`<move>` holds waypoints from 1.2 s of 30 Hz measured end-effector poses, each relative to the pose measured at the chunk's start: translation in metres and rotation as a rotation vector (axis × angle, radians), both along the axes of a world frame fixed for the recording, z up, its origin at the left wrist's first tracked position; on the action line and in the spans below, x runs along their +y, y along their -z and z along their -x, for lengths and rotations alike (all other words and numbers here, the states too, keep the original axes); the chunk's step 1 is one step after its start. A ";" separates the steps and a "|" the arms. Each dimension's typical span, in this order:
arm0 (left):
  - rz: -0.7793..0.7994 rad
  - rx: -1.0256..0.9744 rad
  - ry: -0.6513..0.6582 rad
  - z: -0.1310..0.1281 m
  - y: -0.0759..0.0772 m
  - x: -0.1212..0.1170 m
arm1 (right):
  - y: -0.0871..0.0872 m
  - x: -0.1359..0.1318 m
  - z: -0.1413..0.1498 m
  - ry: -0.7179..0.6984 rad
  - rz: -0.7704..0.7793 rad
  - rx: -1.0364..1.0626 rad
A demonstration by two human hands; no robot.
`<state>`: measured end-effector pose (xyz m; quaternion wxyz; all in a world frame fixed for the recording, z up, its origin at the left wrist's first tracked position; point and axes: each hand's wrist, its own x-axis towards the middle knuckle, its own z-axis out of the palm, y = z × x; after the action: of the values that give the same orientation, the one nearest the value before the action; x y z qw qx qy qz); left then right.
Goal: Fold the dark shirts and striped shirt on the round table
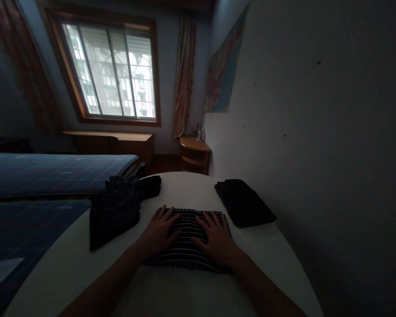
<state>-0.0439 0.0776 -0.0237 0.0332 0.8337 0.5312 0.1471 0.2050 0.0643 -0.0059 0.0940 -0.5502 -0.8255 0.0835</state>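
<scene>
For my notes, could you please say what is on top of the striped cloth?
The left hand and right hand rest on the striped cloth; its surface beneath is covered.

A black cloth with thin white stripes [187, 243] lies flat on the pale, rounded worktop [185, 189], a little way in from its far edge. Its outline is roughly rectangular, wider from side to side than from front to back. The stripes run crosswise, fairly evenly spaced, bending gently where the fabric rises and dips, most clearly toward the near side. Short pale marks line the far edge, and fainter ones show along the near edge. Parts of its left and right sides are covered, and the dim light hides any fold lines
</scene>
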 end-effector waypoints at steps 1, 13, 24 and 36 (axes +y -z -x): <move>-0.017 -0.019 0.009 -0.003 -0.003 -0.001 | -0.002 -0.001 0.001 0.001 -0.021 0.003; 0.157 -0.003 0.019 -0.019 0.001 -0.009 | -0.001 0.001 -0.001 0.010 0.087 0.007; -0.004 0.003 -0.335 0.008 0.025 0.001 | 0.017 0.017 -0.030 0.218 -0.081 0.102; -0.192 -0.251 -0.275 0.015 0.005 0.009 | -0.013 0.009 -0.045 0.242 -0.159 0.074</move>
<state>-0.0589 0.0861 -0.0285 -0.0007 0.7277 0.6154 0.3028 0.2500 0.0733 0.0073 0.1771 -0.6329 -0.7532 0.0263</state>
